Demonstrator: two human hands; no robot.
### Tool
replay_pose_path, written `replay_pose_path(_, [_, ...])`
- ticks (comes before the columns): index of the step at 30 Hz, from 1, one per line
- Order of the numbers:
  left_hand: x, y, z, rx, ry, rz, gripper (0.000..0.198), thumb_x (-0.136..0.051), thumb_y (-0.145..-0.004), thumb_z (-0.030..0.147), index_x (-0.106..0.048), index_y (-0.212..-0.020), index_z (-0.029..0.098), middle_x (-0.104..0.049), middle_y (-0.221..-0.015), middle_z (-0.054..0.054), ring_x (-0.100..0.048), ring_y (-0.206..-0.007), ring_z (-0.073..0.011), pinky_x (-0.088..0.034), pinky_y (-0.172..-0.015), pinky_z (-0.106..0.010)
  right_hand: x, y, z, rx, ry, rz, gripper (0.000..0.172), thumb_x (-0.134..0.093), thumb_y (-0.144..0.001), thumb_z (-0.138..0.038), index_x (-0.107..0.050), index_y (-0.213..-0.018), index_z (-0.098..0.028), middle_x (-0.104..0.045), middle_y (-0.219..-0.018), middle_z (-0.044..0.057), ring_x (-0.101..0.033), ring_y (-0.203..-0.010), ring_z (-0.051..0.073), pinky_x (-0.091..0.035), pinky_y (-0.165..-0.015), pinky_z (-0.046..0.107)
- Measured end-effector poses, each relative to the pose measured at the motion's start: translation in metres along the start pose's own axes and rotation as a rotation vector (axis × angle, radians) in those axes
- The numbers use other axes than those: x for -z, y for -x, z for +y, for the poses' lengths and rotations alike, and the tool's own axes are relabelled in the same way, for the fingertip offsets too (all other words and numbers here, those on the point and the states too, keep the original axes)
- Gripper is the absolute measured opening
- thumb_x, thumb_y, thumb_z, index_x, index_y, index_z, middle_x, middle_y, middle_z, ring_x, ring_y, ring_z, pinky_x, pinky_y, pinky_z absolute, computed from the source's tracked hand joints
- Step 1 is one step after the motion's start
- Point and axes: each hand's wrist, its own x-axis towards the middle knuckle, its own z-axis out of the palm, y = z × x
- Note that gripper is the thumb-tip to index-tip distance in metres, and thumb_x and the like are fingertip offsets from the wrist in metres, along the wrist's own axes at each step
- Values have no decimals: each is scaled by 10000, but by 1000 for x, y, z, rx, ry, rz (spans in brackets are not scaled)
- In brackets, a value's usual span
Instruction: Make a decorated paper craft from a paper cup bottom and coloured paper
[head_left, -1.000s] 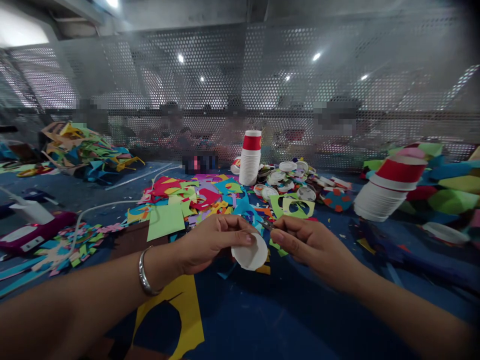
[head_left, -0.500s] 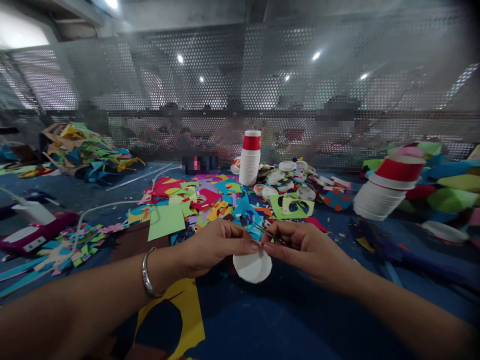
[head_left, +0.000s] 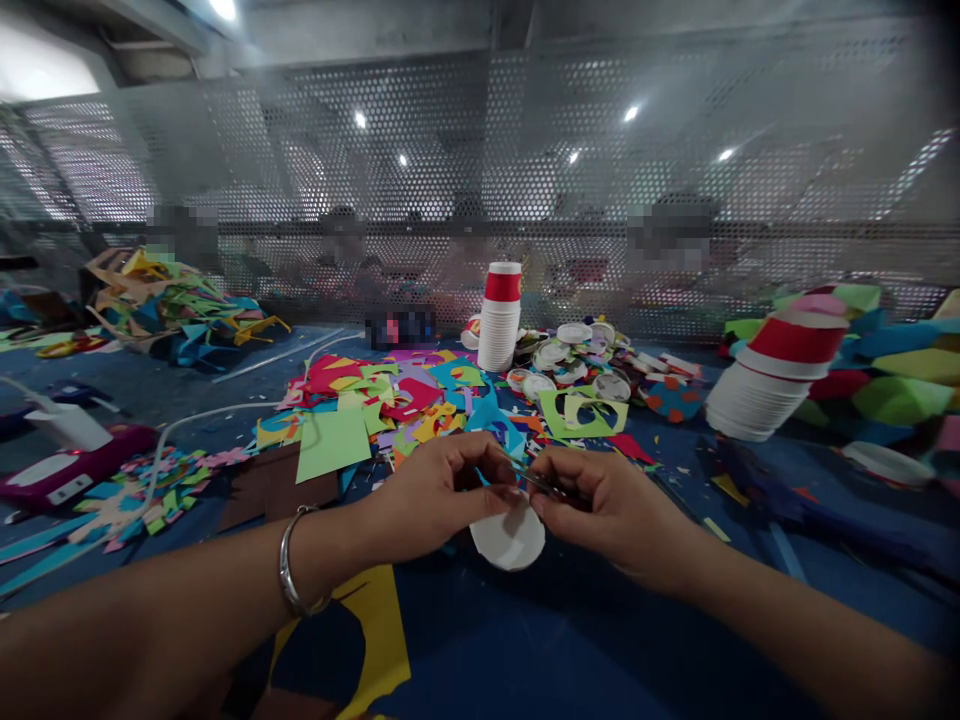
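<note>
A round white paper piece (head_left: 508,540), like the bottom cut from a paper cup, hangs below the fingers of my two hands. The thumb and fingers of my left hand (head_left: 450,495) are closed on its upper left edge. My right hand (head_left: 600,500) is curled round a slim metal tool (head_left: 541,482) whose tip points left toward the left fingertips; its handle is mostly hidden in the fingers, so its kind is unclear. Just beyond both hands lie coloured paper scraps (head_left: 420,395). A yellow sheet with a round cut-out (head_left: 386,630) lies under my left forearm.
A stack of paper cups (head_left: 498,335) stands ahead, another (head_left: 765,390) leans at the right. Small round pieces (head_left: 574,333) are heaped between them. At left are a purple power strip (head_left: 75,465), a white cable (head_left: 169,430) and a paper pile (head_left: 172,290).
The metal tool has come down and left, nearer the left fingertips. My left index finger has lifted and arched away from the thumb, and the white disc has shifted slightly.
</note>
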Motion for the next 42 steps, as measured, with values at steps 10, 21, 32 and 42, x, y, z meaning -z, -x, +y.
replay_pose_path(10, [-2,1,4,7,1,67,252,-740,-816,383,-582,-843,188,-582,-672,38,-471,-561,-79,-345,-530,-212,0,2,-6,51,96,84,80,-574,-828,-261,-563,-779,-199,-490,-679,-35,-414,-614,121,-337,-553,261])
replay_pose_path(21, [3,9,14,-87,-258,194,282,-711,-836,454,-624,-838,185,-661,-776,-14,-552,-669,-117,-400,-590,-237,18,-2,1,57,236,238,123,-548,-823,-297,-541,-741,-205,-467,-641,-37,-390,-592,125,-328,-546,263])
replay_pose_path(32, [22,3,13,-97,-528,165,76,-615,-847,272,-600,-867,200,-625,-792,-8,-548,-682,-126,-394,-623,-250,43,-11,24,-34,445,265,210,-586,-840,-379,-558,-733,-200,-469,-608,-42,-408,-578,131,-307,-552,270])
replay_pose_path(42, [1,18,18,85,-612,-136,100,-619,-789,230,-620,-887,210,-605,-661,30,-545,-561,-100,-365,-488,-193,45,-14,31,-84,562,125,215,-582,-834,-373,-618,-724,-192,-587,-626,-1,-515,-600,163,-334,-550,277])
